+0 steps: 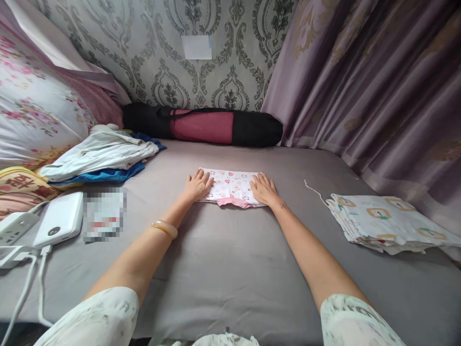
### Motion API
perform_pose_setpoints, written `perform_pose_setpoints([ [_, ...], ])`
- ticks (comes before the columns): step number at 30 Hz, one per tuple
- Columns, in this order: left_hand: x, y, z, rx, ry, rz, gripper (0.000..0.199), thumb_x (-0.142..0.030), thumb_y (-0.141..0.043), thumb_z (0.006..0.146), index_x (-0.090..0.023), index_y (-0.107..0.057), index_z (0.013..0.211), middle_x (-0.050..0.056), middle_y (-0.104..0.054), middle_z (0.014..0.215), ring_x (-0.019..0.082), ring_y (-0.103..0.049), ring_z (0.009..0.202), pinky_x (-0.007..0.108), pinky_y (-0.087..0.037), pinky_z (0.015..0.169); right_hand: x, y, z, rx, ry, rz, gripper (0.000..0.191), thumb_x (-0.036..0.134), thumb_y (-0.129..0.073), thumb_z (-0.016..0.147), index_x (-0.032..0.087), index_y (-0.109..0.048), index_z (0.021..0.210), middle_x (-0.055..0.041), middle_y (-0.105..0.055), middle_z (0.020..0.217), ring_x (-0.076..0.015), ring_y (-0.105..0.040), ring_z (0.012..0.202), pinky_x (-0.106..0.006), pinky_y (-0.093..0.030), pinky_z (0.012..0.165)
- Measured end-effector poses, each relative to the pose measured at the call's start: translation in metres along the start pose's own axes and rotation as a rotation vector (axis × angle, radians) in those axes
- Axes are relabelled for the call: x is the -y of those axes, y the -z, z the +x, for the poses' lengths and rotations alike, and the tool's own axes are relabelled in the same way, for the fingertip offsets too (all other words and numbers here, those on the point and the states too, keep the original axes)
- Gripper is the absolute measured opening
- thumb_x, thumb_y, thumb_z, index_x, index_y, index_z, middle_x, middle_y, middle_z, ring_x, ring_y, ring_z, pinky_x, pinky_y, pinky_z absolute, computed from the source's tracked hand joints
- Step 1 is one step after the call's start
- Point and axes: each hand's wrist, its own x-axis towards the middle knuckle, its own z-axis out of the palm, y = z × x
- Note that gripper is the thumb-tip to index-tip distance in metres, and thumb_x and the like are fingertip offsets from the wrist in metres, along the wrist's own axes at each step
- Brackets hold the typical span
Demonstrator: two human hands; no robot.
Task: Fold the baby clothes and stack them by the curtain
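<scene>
A small white garment (232,185) with a pink and red print lies folded into a flat rectangle on the grey sheet (230,269). Pink trim shows along its near edge. My left hand (199,185) rests flat on the garment's left end, fingers stretched out. On its right end lies my right hand (264,189), also flat with the fingers apart. Both palms press down from above, and neither hand grips the cloth. What kind of garment it is, I cannot tell from the fold.
Folded printed cloths (392,221) with a loose cord lie at right. At left are a heap of clothes (104,151), a white power bank (59,218), a power strip (16,228) with cables and a blurred packet (104,214). A long black-and-red bag (201,126) lies along the wall.
</scene>
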Motion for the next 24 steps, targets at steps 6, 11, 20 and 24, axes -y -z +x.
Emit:
perform_pose_setpoints([
  [6,0.003,0.004,0.004,0.053,0.022,-0.048,0.053,-0.047,-0.019,0.100,-0.023,-0.039,0.142,0.014,-0.029,0.158,0.029,-0.017,0.149,0.057,-0.020,0.115,-0.003,0.003,0.000,0.030,-0.004,0.095,0.059,0.043,-0.020,0.101,0.017,-0.030,0.153,-0.0092,-0.017,0.162,-0.0236,-0.008,0.150,-0.048,-0.011,0.119],
  [11,0.009,0.019,0.006,0.016,0.182,-0.148,0.053,-0.042,-0.036,0.095,-0.017,-0.043,0.141,0.017,-0.041,0.150,0.025,-0.040,0.139,0.036,-0.034,0.112,-0.018,0.017,0.003,-0.084,-0.093,0.414,0.054,0.031,-0.043,0.096,0.015,-0.040,0.147,-0.0111,-0.037,0.155,-0.0177,-0.035,0.141,-0.029,-0.030,0.113],
  [20,0.025,0.041,0.001,0.003,0.423,-0.290,0.026,-0.034,-0.058,0.079,-0.015,-0.070,0.092,0.013,-0.073,0.093,0.028,-0.067,0.090,0.032,-0.049,0.076,-0.039,0.032,0.004,-0.005,-0.512,0.715,0.017,0.027,-0.065,0.084,0.012,-0.070,0.084,-0.0071,-0.068,0.070,-0.0122,-0.060,0.057,-0.018,-0.042,0.047],
  [24,0.025,0.043,0.002,0.005,0.502,-0.411,0.017,-0.033,-0.070,0.067,-0.016,-0.066,0.069,0.007,-0.064,0.060,0.023,-0.061,0.062,0.028,-0.042,0.056,-0.033,0.032,0.002,0.050,-0.546,0.720,0.019,0.027,-0.073,0.078,0.013,-0.065,0.070,-0.0003,-0.055,0.049,-0.0088,-0.048,0.044,-0.017,-0.031,0.038],
])
